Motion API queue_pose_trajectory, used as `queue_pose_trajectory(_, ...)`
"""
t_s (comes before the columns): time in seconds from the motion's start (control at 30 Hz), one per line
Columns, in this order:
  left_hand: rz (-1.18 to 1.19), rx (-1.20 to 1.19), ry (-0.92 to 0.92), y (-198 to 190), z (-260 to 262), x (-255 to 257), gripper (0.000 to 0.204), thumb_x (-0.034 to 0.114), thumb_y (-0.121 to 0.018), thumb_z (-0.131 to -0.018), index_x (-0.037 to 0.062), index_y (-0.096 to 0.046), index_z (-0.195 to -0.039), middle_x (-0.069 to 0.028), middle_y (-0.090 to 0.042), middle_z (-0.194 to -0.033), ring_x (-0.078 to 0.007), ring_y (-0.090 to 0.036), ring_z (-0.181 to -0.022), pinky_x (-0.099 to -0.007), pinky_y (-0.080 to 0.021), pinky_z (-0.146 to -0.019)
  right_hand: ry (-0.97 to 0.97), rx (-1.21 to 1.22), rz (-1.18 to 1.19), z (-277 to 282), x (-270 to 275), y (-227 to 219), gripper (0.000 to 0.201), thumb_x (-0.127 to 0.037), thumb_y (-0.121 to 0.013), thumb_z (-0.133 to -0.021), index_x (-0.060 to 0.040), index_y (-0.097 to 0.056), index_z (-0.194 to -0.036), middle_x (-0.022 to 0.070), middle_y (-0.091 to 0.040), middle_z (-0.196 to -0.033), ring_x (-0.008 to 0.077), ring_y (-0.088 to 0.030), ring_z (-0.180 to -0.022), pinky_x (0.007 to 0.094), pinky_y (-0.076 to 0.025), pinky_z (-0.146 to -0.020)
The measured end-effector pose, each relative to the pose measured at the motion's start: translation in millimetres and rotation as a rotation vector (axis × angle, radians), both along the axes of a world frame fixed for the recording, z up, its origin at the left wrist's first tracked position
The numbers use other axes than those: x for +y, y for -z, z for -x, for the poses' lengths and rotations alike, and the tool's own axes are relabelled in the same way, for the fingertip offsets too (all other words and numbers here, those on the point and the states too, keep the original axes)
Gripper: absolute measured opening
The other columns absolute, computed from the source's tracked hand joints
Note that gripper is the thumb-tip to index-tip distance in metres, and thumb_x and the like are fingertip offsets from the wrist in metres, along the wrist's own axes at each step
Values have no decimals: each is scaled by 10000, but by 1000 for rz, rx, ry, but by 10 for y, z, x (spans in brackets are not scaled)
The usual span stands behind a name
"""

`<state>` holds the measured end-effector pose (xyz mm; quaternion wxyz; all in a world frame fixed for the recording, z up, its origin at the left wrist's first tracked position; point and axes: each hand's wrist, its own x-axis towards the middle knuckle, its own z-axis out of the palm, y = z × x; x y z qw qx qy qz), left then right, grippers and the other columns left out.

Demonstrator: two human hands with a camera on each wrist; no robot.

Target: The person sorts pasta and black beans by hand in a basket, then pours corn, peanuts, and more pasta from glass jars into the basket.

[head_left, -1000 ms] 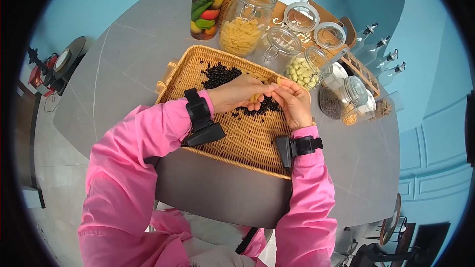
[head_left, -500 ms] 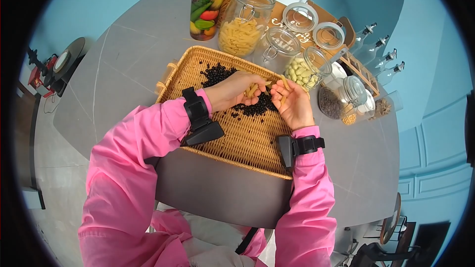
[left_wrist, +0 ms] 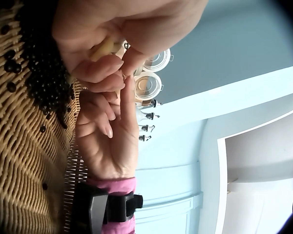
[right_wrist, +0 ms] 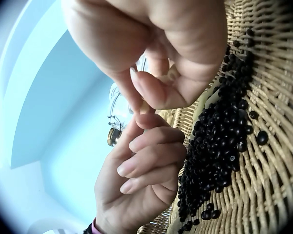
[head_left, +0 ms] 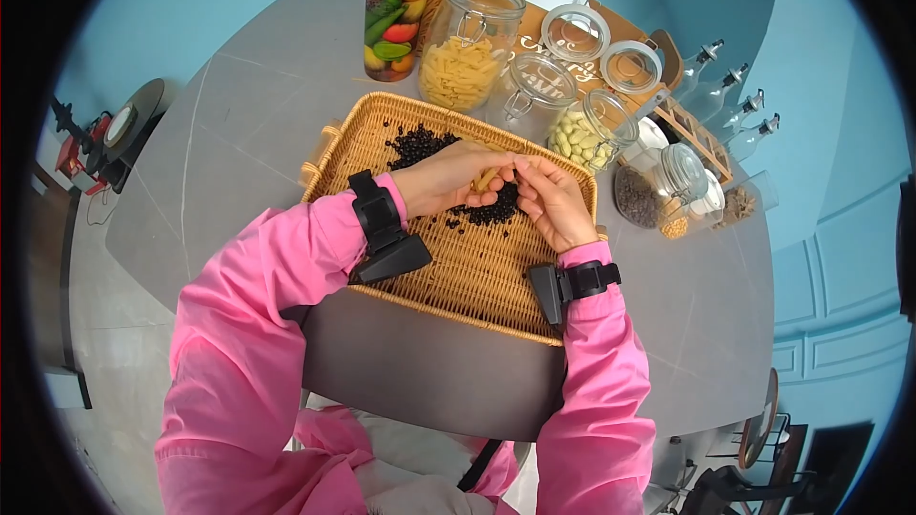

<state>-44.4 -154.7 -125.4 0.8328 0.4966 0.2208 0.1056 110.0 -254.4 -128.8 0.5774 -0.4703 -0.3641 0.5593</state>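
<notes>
Above the wicker basket point(head_left: 458, 301), the left hand point(head_left: 448, 179) curls its fingers round several pasta tubes point(head_left: 486, 179). The right hand point(head_left: 553, 198) meets it fingertip to fingertip. In the left wrist view a yellow pasta tube point(left_wrist: 103, 49) shows within the left hand's point(left_wrist: 122, 29) curled fingers, and the right hand point(left_wrist: 110, 141) reaches up to it. From the right wrist a pale piece point(right_wrist: 144, 107) shows pinched where the fingertips of both hands meet, and another piece sits in the right hand's point(right_wrist: 156, 48) curled fingers. Black beans point(right_wrist: 217, 141) lie in the basket under the hands.
Behind the basket stand a jar of colourful vegetables point(head_left: 391, 24), an open jar of pasta point(head_left: 465, 67) and a jar of pale green beans point(head_left: 580, 136). Farther right are a jar of dark contents point(head_left: 637, 198) and glass bottles point(head_left: 701, 86). The table point(head_left: 239, 114) extends left.
The hands drew apart half a second ago, the right one with fingers spread round pasta; now the right hand has moved back left and its fingertips touch the left hand's again.
</notes>
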Motion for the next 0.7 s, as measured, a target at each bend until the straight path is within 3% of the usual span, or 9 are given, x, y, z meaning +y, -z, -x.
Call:
queue_pose_trajectory(0.13,60,-68,21,33,14,77,203,215,-528,-932,16,-565,-909,-29,-551,-754,-118,-530,-617,-214,-382,-504,38,107,25,-109,43,115,201,-256,-564,-920,-57,-544,-935,4,-547,-774,56,-461,-597,181,-386,-498)
queue_pose_trajectory(0.2,44,-49,-7,13,32,113,196,191,-528,-930,1,-570,-955,-51,-582,-807,-136,-567,-669,-216,-425,-547,224,369,40,-148,52,136,171,-212,-502,-933,-44,-535,-928,43,-571,-791,109,-505,-626,218,-428,-528)
queue_pose_trajectory(0.23,26,-74,-43,-4,51,140,194,156,-531,-922,-15,-560,-1012,-76,-593,-872,-157,-588,-727,-228,-453,-606,286,405,38,-176,64,138,163,-193,-465,-926,-44,-527,-917,72,-586,-800,154,-542,-663,251,-461,-560)
queue_pose_trajectory(0.3,-9,-85,-95,-36,93,224,244,45,-521,-901,-41,-522,-1129,-117,-593,-999,-192,-611,-843,-259,-494,-740,348,406,24,-149,50,111,165,-201,-471,-921,-46,-528,-913,73,-590,-808,157,-555,-682,250,-469,-573)
queue_pose_trajectory(0.33,-27,-79,-95,-42,99,253,244,45,-521,-901,-41,-522,-1129,-117,-593,-999,-192,-611,-843,-259,-494,-740,411,403,21,-121,43,93,167,-208,-478,-917,-49,-528,-908,73,-595,-816,159,-567,-700,249,-478,-585)
queue_pose_trajectory(0.4,-11,-94,-125,-111,129,306,234,12,-499,-901,-43,-520,-1128,-119,-592,-1002,-189,-610,-827,-270,-504,-780,434,417,38,-120,38,80,180,-238,-504,-908,-61,-527,-894,30,-563,-743,133,-528,-636,237,-431,-531)
queue_pose_trajectory(0.47,-101,-91,-103,-301,194,398,210,5,-472,-910,-38,-525,-1109,-109,-596,-999,-169,-607,-823,-258,-515,-784,259,368,73,-182,45,151,186,-258,-517,-909,-92,-524,-827,-19,-480,-662,93,-437,-548,216,-347,-466)
queue_pose_trajectory(0.5,-163,-124,-101,-415,214,485,197,3,-466,-911,-35,-527,-1094,-103,-598,-999,-156,-604,-820,-246,-518,-769,351,333,142,-145,72,142,224,-270,-557,-894,-109,-491,-754,-69,-344,-557,57,-312,-450,216,-212,-391)
queue_pose_trajectory(0.7,-810,-72,-362,-1385,30,925,167,-5,-404,-920,-11,-523,-1036,-58,-573,-916,-89,-536,-734,-194,-456,-634,345,231,109,-111,20,86,259,-247,-579,-884,-115,-458,-697,-78,-287,-512,45,-231,-393,220,-170,-350)
